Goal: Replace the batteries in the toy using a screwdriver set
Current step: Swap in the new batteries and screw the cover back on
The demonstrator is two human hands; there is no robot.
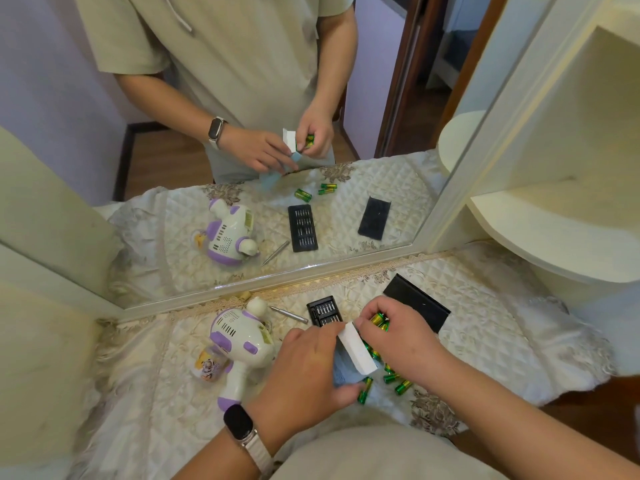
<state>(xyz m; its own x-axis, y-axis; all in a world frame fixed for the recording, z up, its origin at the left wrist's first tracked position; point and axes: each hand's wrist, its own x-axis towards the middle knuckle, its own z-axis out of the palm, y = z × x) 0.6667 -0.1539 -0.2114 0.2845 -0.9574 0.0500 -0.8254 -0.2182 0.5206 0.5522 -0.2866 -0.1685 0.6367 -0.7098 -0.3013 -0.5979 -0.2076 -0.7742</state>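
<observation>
Quilted cream cloth covers the worktop, which runs up against a mirror. On my feed the white and purple toy lies on its side at the left, apart from the fingers of both hands, its handle end near the left wrist. The left hand grips a white and blue carton, fingers curled over its top and the thumb beneath. The right hand sits at the carton's open end, fingers pinched round green-and-gold batteries. Loose batteries lie on the cloth just below that hand. Beyond the hands lie the screwdriver, the open bit case and its black lid.
</observation>
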